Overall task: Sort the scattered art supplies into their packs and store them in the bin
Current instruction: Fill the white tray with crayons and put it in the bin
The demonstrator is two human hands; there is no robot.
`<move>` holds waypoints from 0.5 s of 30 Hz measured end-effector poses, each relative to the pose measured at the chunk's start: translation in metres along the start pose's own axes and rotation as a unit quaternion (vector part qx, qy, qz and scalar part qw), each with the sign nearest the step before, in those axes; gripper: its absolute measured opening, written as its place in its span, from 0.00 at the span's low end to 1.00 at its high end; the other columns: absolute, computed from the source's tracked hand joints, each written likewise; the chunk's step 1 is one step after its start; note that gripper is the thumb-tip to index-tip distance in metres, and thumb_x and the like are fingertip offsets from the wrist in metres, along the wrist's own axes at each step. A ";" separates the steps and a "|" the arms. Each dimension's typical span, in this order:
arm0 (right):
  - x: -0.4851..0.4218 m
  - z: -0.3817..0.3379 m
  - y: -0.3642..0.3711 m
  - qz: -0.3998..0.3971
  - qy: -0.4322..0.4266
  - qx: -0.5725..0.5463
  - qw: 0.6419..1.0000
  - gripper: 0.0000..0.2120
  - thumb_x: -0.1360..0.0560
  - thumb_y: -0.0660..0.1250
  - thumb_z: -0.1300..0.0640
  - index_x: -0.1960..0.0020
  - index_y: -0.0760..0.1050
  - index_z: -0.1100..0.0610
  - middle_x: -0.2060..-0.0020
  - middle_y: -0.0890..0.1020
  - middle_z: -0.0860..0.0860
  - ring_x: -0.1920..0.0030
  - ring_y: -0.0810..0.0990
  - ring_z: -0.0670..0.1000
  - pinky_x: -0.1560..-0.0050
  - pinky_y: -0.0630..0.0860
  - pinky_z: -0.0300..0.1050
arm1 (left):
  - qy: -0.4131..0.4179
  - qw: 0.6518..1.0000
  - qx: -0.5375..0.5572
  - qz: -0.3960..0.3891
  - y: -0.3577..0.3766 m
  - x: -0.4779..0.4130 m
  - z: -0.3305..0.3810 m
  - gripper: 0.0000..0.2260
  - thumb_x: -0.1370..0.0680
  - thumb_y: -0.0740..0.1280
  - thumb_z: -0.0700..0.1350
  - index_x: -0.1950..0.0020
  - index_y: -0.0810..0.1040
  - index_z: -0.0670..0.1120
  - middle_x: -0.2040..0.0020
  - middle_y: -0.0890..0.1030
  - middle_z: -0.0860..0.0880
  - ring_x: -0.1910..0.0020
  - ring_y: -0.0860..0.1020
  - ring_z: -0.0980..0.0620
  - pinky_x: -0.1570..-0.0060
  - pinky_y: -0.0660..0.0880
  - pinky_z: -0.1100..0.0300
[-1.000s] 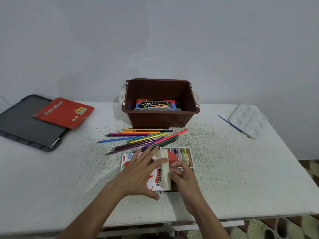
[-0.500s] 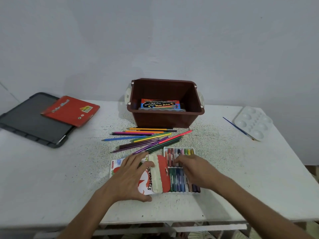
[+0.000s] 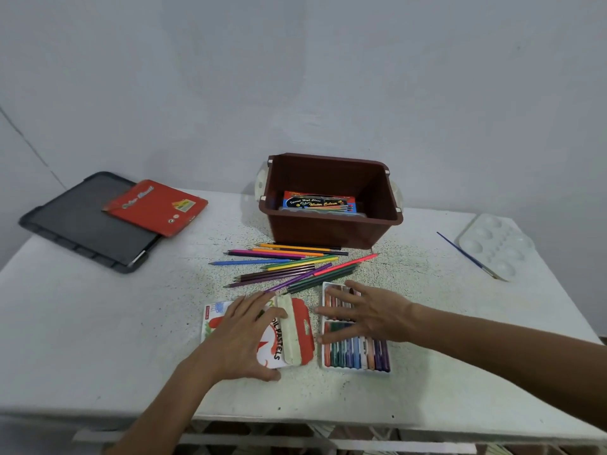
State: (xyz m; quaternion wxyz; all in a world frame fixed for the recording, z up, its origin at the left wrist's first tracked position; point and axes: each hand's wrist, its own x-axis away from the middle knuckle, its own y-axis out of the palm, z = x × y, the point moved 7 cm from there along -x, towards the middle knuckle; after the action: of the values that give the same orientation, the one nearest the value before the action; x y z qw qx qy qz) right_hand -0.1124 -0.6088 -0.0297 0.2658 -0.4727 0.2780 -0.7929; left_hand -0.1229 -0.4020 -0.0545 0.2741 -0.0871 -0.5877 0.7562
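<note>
- While the tray (image 3: 356, 357) of pastels lies out of its sleeve (image 3: 297, 336), just right of it at the near middle of the table (image 3: 460, 339), both are steadied by flat hands.
- The left hand (image 3: 249, 336) is spread on the sleeve, fingers straight and thumb at its near edge. The right hand (image 3: 368, 318) is laid open over the tray's far row. Nothing is gripped by either.
- The step is judged to be the return of the tray to the sleeve.
- The sleeve is best pinned down while the tray is squared to its mouth and slid left, level, so that no pastel is tipped out.
- The sleeve's red flap should be kept clear of the mouth, since a folded flap would probably block the tray.
- The pencils (image 3: 289, 267) lie loose between the sleeve and the bin (image 3: 331, 224), a few ends close to the tray's far left corner. Care is needed so that they are not swept along.
- The bin is set at the far middle, and a paint box (image 3: 320, 203) is already stored in it.
- A red pack (image 3: 157, 206), perhaps meant for the pencils, is propped on a black lid (image 3: 78, 224) at the far left.
- A palette (image 3: 496, 246) and a brush (image 3: 469, 256) are left at the far right.
- The table is white, speckled and rough-looking, so some drag is to be expected.
- A plain pale wall (image 3: 295, 77) is seen behind it.
</note>
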 end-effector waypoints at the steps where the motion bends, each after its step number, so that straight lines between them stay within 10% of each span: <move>1: -0.003 0.000 0.001 -0.001 -0.004 0.014 1.000 0.61 0.28 0.76 0.57 0.26 0.25 0.39 0.23 0.31 0.53 0.27 0.29 0.63 0.29 0.40 0.67 | 0.000 1.000 0.002 0.000 0.001 0.000 0.000 0.46 0.37 0.68 0.75 0.25 0.53 0.61 0.20 0.45 0.56 0.22 0.42 0.54 0.29 0.34 0.56; 15: 0.016 0.002 0.014 -0.028 0.027 -0.123 0.992 0.64 0.37 0.76 0.34 0.24 0.29 0.44 0.23 0.50 0.63 0.24 0.50 0.65 0.25 0.53 0.65 | 0.005 1.000 -0.002 -0.012 0.000 -0.003 0.006 0.47 0.37 0.66 0.76 0.25 0.52 0.61 0.20 0.44 0.55 0.21 0.41 0.52 0.29 0.33 0.56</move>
State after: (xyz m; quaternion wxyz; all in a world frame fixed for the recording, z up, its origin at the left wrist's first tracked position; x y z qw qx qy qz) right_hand -0.1144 -0.6302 -0.0291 0.1758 -0.4882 0.3672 -0.7719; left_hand -0.1231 -0.4085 -0.0534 0.2856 -0.0840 -0.5891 0.7512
